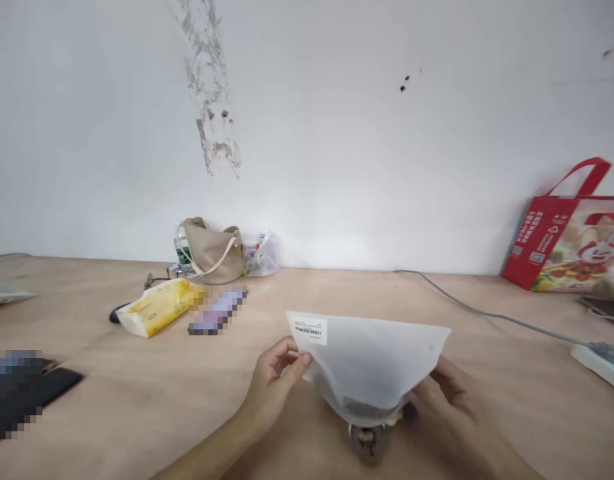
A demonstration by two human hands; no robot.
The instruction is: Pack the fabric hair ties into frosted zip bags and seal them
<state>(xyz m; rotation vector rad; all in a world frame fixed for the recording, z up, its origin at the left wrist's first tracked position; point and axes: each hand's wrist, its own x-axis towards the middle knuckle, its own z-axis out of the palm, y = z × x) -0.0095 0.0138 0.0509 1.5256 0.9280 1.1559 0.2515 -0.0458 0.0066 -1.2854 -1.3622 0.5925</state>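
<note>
At the bottom centre of the frame, the person's left hand [273, 381] pinches the upper left part of a translucent white plastic bag [369, 363], thumb in front and fingers curled close, just below a white barcode label [309, 331]. The right hand [449, 400] stands half open, its fingers spread against the bag's lower right side, though whether it has a firm hold cannot be told. The bag is held up off the tabletop, wide at the top and narrowing downward, with a dark shape showing through its lower part. Under its narrow end sits a dark round object [369, 445], partly showing, with something pale at its top; whether it is inside the bag or just beneath cannot be told. The two are together, and nothing shows the bag closed around it. Around them spreads a pale plywood tabletop [137, 407]. At the right edge lies a white power strip [601, 363] with a grey cable [491, 315]. Farther up, left of centre, lie a yellow soft pack [159, 308] and a beige shoulder bag [211, 252], while a red printed tote bag [561, 233] leans against the white wall at upper right
</note>
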